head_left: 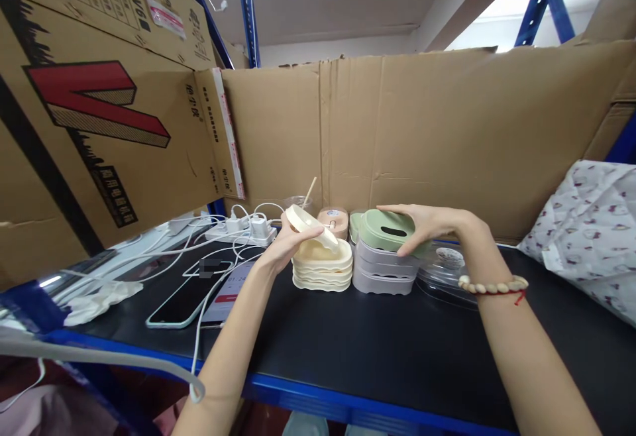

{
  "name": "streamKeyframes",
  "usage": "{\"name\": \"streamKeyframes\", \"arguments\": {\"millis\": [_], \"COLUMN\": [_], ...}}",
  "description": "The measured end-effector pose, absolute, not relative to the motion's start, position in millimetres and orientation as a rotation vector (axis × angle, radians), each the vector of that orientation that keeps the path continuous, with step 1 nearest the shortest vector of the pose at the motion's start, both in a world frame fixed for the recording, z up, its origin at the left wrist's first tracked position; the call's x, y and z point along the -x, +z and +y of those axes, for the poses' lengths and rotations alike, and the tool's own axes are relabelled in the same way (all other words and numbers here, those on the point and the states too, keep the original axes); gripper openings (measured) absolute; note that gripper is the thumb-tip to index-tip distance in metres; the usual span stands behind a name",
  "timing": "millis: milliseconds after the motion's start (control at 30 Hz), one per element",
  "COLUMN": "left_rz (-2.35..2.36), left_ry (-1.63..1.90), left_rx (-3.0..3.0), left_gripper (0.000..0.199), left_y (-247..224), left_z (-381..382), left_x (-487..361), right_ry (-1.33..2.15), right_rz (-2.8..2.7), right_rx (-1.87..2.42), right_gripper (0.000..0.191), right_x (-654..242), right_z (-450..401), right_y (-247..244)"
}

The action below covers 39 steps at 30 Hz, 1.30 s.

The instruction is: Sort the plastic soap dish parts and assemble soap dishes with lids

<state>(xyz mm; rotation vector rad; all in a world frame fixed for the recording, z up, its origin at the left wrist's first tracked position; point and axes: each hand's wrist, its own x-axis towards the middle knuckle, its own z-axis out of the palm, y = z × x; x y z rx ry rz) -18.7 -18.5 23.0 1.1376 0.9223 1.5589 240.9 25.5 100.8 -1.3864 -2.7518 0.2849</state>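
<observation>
My left hand (289,245) grips a cream tray (312,227), tilted just above a stack of similar cream trays (322,277). On the right, my right hand (420,224) has its thumb and fingers around a green lid (386,229) with a dark oval slot. That green piece sits at the top of a stack of pale purple containers (382,279). Behind the two stacks stands a pink container (334,220). A bead bracelet circles my right wrist.
Two phones (179,300) and white cables lie at left by a power strip (216,234). Clear plastic lids (450,267) lie right of the stacks. Cardboard (447,124) walls the back; a patterned white bag (583,224) stands at far right.
</observation>
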Motion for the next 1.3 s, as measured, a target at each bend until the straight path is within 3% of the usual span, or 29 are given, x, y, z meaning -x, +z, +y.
{"name": "streamKeyframes", "arguments": {"millis": [100,400,633,900,1300], "left_rz": [0.996,1.075,1.227,1.409,1.652], "left_ry": [1.548,1.456,1.364,1.303,0.889], "left_rx": [-1.149,-1.352,-1.319,-1.404,-1.567], "left_gripper": [0.085,0.069,0.068,0.066,0.064], "left_y": [22,21,25,23,25], "left_z": [-18,-15,-21,-19,-19], "left_x": [22,27,20,26,30], "right_ry": [0.309,0.429,0.397,0.411,0.319], "right_rz": [-2.739,-2.729,-2.705,-2.699,-2.643], "right_rx": [1.426,1.456,1.447,1.321,1.276], "right_gripper": [0.110,0.107,0.117,0.112,0.105], "right_x": [-241,-238,-247,-273,-291], "right_z": [25,23,26,35,41], "right_y": [101,103,111,115,120]}}
